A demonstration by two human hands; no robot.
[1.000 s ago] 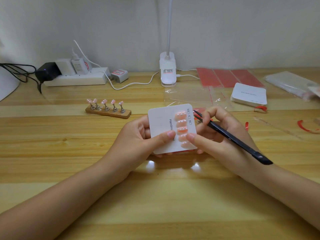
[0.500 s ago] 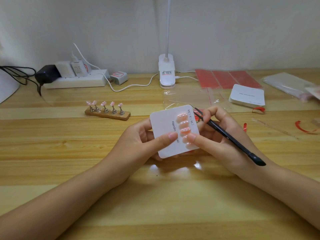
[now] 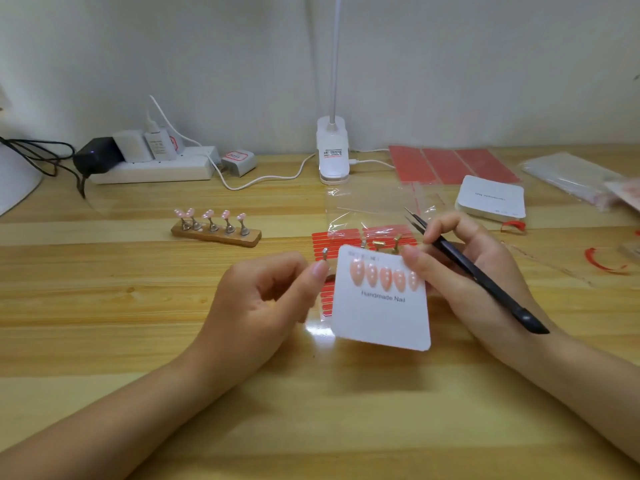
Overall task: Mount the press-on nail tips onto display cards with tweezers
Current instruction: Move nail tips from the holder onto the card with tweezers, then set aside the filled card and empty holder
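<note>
Place: small home nail-craft workstation
Surface: wooden bench (image 3: 104, 306) against a plain wall
Far left: power strip (image 3: 152, 169) with chargers
Far centre: clip lamp (image 3: 333, 150)
Far right: stacked display cards (image 3: 491, 199)

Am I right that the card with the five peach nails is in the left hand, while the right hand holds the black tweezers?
Not quite. In the head view the right hand holds both the card and the tweezers; the left hand is off it.

A white power strip (image 3: 152, 171) with plugged-in chargers lies along the wall at the far left of the wooden desk (image 3: 104, 306). A white clip lamp (image 3: 332, 150) stands mid-back, its cable trailing leftward.
</note>
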